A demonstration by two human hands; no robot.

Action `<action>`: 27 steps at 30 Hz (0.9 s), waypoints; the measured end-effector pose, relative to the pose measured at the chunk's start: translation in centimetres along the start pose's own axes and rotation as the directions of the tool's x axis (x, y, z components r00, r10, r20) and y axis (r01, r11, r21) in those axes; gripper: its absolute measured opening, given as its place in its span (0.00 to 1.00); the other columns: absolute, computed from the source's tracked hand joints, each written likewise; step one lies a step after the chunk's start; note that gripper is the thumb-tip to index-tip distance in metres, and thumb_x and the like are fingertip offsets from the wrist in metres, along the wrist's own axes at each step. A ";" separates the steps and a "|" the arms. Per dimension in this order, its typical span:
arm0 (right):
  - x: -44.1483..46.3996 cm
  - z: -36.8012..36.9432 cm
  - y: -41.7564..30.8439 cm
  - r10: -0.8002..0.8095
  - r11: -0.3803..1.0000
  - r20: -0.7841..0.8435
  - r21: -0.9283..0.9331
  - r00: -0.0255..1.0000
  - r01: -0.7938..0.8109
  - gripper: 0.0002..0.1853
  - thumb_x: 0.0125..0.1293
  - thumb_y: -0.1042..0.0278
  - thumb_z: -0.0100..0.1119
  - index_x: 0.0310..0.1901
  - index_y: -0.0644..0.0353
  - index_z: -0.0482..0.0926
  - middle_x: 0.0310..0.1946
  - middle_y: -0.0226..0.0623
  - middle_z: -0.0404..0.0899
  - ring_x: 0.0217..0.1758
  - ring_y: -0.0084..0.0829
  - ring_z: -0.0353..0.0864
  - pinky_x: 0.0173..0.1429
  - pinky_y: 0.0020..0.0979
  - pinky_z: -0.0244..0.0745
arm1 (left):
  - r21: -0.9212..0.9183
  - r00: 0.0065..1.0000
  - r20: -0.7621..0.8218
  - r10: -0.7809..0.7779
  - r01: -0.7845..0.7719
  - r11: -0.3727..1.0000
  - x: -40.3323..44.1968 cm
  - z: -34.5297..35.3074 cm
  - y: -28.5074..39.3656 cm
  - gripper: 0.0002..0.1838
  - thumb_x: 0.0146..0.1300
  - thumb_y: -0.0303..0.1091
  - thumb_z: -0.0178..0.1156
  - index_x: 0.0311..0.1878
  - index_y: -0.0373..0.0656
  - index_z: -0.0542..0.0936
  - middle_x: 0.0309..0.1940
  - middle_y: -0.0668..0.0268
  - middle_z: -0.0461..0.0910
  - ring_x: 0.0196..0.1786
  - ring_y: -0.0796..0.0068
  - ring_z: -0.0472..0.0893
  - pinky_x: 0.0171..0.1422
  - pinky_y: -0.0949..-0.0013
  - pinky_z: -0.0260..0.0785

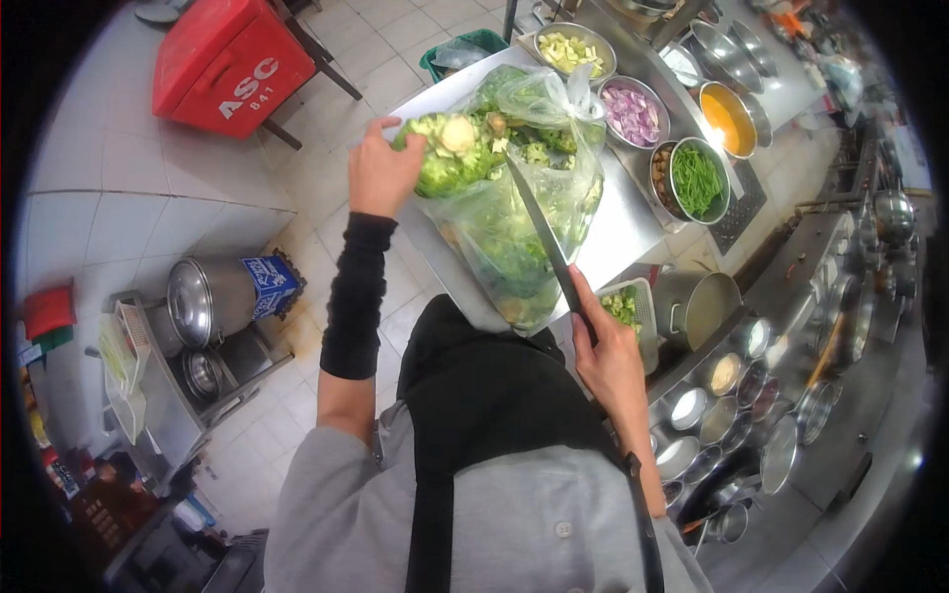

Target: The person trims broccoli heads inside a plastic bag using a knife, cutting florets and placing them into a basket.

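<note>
At the left edge of the metal work table (628,222), my left hand (386,170) grips a large head of broccoli (435,176), its pale cut stem facing up. My right hand (608,358) is closed around the handle of a long kitchen knife (537,212). The blade points away from me, and its tip is close to the broccoli's stem side; whether they touch I cannot tell. Under the blade lies a clear plastic bag (474,262) with broccoli pieces inside, its top knotted at the far right. More small florets (556,140) show through the plastic.
Beyond the bag stand metal bowls of pale chopped vegetable (568,49), purple onion (633,114) and green cut vegetables (698,180). A basket of florets (625,308) and a large pot (704,304) are at my right. A red box (219,69) stands at the far left.
</note>
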State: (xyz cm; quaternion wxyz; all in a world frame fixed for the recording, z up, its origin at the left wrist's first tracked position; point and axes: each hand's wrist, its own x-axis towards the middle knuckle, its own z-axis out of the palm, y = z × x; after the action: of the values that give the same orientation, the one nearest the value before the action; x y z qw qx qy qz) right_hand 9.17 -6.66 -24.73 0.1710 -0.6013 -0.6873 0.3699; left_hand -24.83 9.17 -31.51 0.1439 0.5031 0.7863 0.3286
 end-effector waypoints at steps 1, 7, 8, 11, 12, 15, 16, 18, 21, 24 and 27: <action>0.0 -0.4 -0.3 0.017 1.000 0.018 -0.003 1.000 -0.017 0.40 0.79 0.76 0.62 0.89 0.36 0.69 0.36 0.57 0.86 0.38 0.58 0.88 0.48 0.53 0.80 | -0.011 0.999 -0.033 0.024 -0.024 1.000 0.9 -0.9 0.3 0.27 0.68 0.48 0.68 0.61 0.36 0.88 0.32 0.44 0.90 0.43 0.39 0.92 0.54 0.46 0.83; -0.4 -1.4 0.0 0.150 0.986 0.081 0.066 0.985 -0.156 0.38 0.82 0.73 0.62 0.89 0.36 0.68 0.34 0.55 0.85 0.34 0.50 0.89 0.46 0.49 0.82 | 0.028 0.992 0.124 0.041 -0.044 0.999 3.1 -7.9 4.5 0.24 0.67 0.50 0.69 0.55 0.39 0.92 0.34 0.43 0.91 0.44 0.40 0.93 0.55 0.48 0.85; -0.5 -0.9 1.0 0.179 0.974 0.091 0.126 0.980 -0.190 0.38 0.82 0.73 0.61 0.89 0.37 0.68 0.33 0.52 0.86 0.31 0.45 0.88 0.43 0.46 0.82 | 0.018 0.973 0.233 0.002 -0.006 1.000 2.5 -8.6 5.7 0.24 0.67 0.50 0.69 0.54 0.39 0.93 0.35 0.43 0.91 0.45 0.40 0.93 0.55 0.48 0.85; -0.1 -0.7 0.9 0.266 0.879 0.135 0.373 0.954 -0.298 0.37 0.84 0.73 0.62 0.90 0.38 0.68 0.31 0.42 0.87 0.24 0.28 0.83 0.33 0.37 0.80 | 0.093 0.917 0.391 0.076 -0.122 0.988 1.9 -5.4 4.8 0.24 0.66 0.51 0.69 0.53 0.39 0.94 0.36 0.42 0.92 0.47 0.40 0.93 0.57 0.48 0.85; 0.1 -0.8 0.8 0.296 0.823 0.153 0.460 0.943 -0.333 0.37 0.84 0.73 0.62 0.90 0.38 0.68 0.31 0.39 0.87 0.22 0.22 0.80 0.30 0.34 0.79 | 0.127 0.897 0.422 0.130 -0.200 0.972 1.5 -3.4 3.8 0.24 0.66 0.51 0.69 0.53 0.40 0.94 0.37 0.42 0.92 0.47 0.40 0.93 0.57 0.48 0.85; 0.3 -0.7 1.2 0.308 0.810 0.081 0.500 0.948 -0.306 0.36 0.85 0.74 0.62 0.90 0.40 0.69 0.33 0.32 0.88 0.19 0.14 0.74 0.23 0.26 0.74 | 0.155 0.958 0.279 0.067 -0.113 0.981 -0.4 0.7 3.5 0.25 0.64 0.51 0.71 0.53 0.40 0.94 0.37 0.40 0.91 0.48 0.37 0.92 0.60 0.46 0.84; 0.3 -0.6 1.4 0.308 0.812 0.052 0.506 0.950 -0.291 0.36 0.85 0.74 0.62 0.90 0.40 0.69 0.34 0.33 0.88 0.20 0.15 0.74 0.24 0.26 0.74 | 0.109 0.964 0.249 0.093 -0.123 0.986 -0.6 0.8 2.9 0.27 0.67 0.54 0.73 0.56 0.40 0.92 0.38 0.41 0.92 0.48 0.36 0.92 0.61 0.44 0.84; 0.0 -0.8 2.1 0.308 0.818 0.003 0.509 0.951 -0.266 0.36 0.85 0.74 0.63 0.90 0.40 0.69 0.35 0.34 0.88 0.20 0.15 0.74 0.24 0.26 0.74 | 0.025 0.978 0.196 0.065 -0.072 0.997 -1.7 0.7 2.8 0.29 0.71 0.55 0.74 0.60 0.39 0.90 0.42 0.45 0.93 0.48 0.41 0.93 0.60 0.46 0.84; -0.2 -1.3 2.6 0.320 0.817 0.002 0.506 0.947 -0.277 0.36 0.85 0.74 0.63 0.90 0.41 0.69 0.36 0.35 0.88 0.21 0.15 0.75 0.24 0.26 0.73 | -0.004 0.966 0.157 0.203 -0.205 0.979 -4.0 0.2 2.1 0.34 0.74 0.59 0.74 0.68 0.37 0.85 0.54 0.44 0.91 0.54 0.44 0.92 0.62 0.50 0.83; -0.2 -1.3 2.6 0.360 0.800 -0.023 0.523 0.933 -0.295 0.36 0.85 0.74 0.62 0.90 0.42 0.69 0.37 0.35 0.88 0.22 0.15 0.76 0.24 0.26 0.74 | -0.034 0.951 0.211 0.227 -0.225 0.974 -5.9 -0.4 1.8 0.38 0.76 0.58 0.75 0.74 0.37 0.80 0.63 0.42 0.87 0.62 0.49 0.90 0.66 0.55 0.82; -0.2 -0.8 3.1 0.374 0.786 -0.098 0.561 0.922 -0.259 0.37 0.83 0.73 0.65 0.90 0.45 0.68 0.37 0.36 0.88 0.23 0.15 0.77 0.24 0.28 0.74 | -0.211 0.927 0.322 0.193 -0.129 0.969 -5.4 -0.6 0.6 0.36 0.77 0.54 0.75 0.77 0.39 0.78 0.65 0.46 0.86 0.65 0.59 0.88 0.68 0.60 0.81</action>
State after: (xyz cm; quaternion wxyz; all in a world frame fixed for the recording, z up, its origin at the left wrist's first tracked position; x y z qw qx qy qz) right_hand 11.94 -6.60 -26.39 0.3371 -0.6709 -0.4232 0.5071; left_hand -22.30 4.30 -31.26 0.2965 0.5997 0.6711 0.3195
